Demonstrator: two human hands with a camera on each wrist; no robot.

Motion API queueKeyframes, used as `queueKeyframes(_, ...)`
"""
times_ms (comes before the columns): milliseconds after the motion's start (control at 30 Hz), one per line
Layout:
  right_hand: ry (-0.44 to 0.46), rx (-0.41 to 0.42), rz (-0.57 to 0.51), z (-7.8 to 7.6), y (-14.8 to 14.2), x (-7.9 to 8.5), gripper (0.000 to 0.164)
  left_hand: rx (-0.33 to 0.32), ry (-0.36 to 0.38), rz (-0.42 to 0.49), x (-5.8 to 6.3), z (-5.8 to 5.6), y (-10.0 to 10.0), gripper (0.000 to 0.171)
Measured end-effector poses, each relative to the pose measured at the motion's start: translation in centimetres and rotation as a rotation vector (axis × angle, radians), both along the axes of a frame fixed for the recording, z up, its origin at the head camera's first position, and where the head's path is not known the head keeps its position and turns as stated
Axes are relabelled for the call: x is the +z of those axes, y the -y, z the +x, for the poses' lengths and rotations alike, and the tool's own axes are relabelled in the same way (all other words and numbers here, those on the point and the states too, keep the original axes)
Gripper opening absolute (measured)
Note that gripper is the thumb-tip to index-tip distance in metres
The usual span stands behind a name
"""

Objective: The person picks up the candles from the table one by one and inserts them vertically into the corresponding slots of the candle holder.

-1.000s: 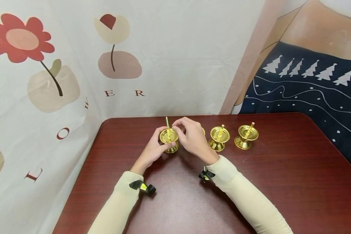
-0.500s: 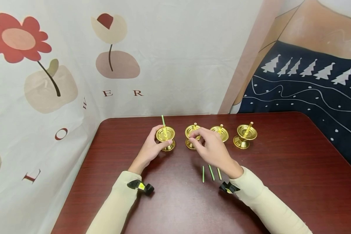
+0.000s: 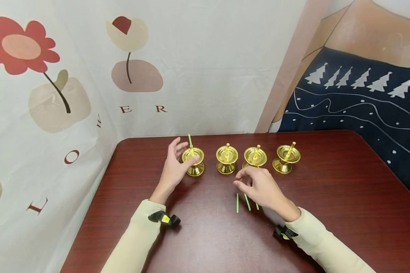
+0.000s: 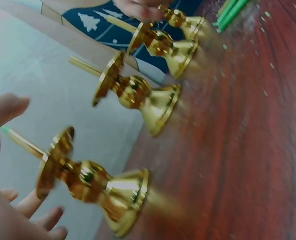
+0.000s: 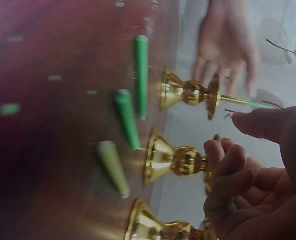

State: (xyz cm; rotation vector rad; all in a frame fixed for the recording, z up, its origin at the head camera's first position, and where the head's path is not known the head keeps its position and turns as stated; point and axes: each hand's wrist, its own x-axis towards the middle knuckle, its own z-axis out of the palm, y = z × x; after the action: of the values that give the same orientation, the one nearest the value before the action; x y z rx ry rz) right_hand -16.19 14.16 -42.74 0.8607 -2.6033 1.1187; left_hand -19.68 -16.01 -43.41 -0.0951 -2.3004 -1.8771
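Several gold candlesticks stand in a row, each with an upright tube over its dish. From the tube of the leftmost candlestick [image 3: 195, 170] rises a thin green candle [image 3: 190, 140]. My left hand [image 3: 171, 167] is beside this candlestick, fingers spread and thumb in front of the dish; in the left wrist view the fingers [image 4: 30, 204] are apart from the stem. Over the table my right hand [image 3: 262, 186] hovers with loosely bent fingers and nothing in them. Below it lie two green candles [image 5: 141, 75] and a yellowish one [image 5: 112, 167], partly covered by the hand in the head view.
Three more candlesticks, the second [image 3: 227, 167], the third [image 3: 255, 154] and the rightmost [image 3: 284, 167], stand to the right. Small specks dot the dark red table [image 3: 205, 235]. A printed cloth [image 3: 205, 76] hangs behind the back edge.
My right hand has moved from the leftmost candlestick to the right and towards me, over the lying candles. The left hand has loosened from the leftmost candlestick, its fingers lifting and spreading.
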Motion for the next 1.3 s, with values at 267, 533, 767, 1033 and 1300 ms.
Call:
queueKeyframes(267,0.087,0.003,0.160,0.9,-0.4,-1.2,0.026,0.254,-0.380,0.054,2.0,0.7,-0.9,0.074)
queueKeyframes(533,0.119,0.008,0.302,1.6,-0.5,-1.4,0.044,0.169,-0.583,0.014,3.1,2.2,-3.2,0.046)
queueKeyframes(767,0.131,0.012,0.334,1.8,-0.3,-1.3,0.043,-0.080,-0.391,-0.078,2.5,3.5,-5.6,0.049)
queueKeyframes(1033,0.113,0.055,0.338,2.0,-0.2,-1.1,0.038,-0.158,-0.219,-0.239,1.5,3.4,-7.3,0.075)
queueKeyframes(1300,0.113,0.107,0.313,2.1,-0.1,-1.3,0.030,-0.148,-0.105,-0.303,-2.8,-0.1,-8.3,0.097)
